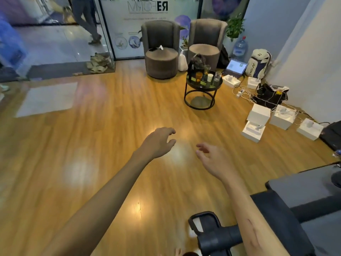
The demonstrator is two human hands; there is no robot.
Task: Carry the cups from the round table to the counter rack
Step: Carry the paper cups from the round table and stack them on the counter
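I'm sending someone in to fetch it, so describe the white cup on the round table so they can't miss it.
Find the two grey armchairs at the far wall; the black round table stands in front of the right one. Among the cups on it, the white cup stands near the right side, the only opaque white one, between clear glasses and an amber glass.

Cluster of upright cups (207, 76), amber, clear and white, on black round table (191, 83)

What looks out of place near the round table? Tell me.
White cables lie tangled across the floor right of the round table, among open white boxes: a trip hazard. The cups stand upright, nothing spilled.
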